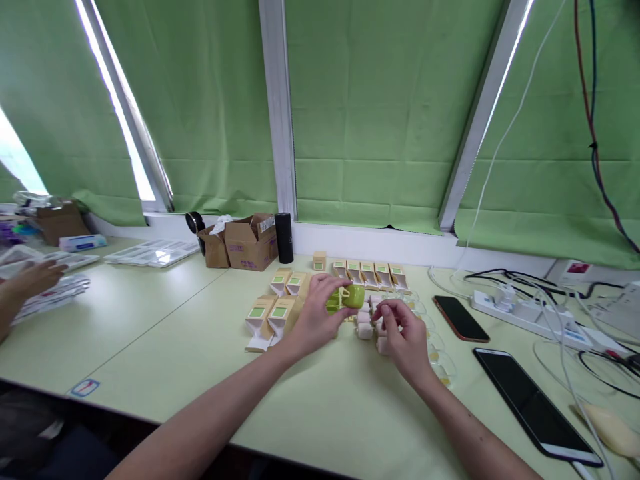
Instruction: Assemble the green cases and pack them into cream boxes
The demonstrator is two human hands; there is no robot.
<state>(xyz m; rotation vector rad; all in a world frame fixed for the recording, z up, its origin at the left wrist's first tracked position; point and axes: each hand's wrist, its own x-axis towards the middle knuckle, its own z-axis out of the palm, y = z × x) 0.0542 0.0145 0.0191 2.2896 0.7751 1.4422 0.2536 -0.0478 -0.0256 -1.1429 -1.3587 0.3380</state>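
Observation:
My left hand (320,310) is closed around a small green plastic piece (349,297) and holds it just above the pale green table (150,333). My right hand (403,330) pinches its fingers together over a cluster of small white pieces (365,327); what sits in the pinch is too small to name. Small tan cartons with green labels (270,319) lie left of my left hand. A row of more cartons (370,272) stands behind both hands. Clear round lids (440,353) lie to the right of my right hand.
Two dark phones (460,319) (535,407) lie at right beside a white power strip (520,313) and tangled cables. Brown boxes (250,241) and a black cylinder (284,238) stand near the window. Another person's hand (35,277) rests on packets at far left.

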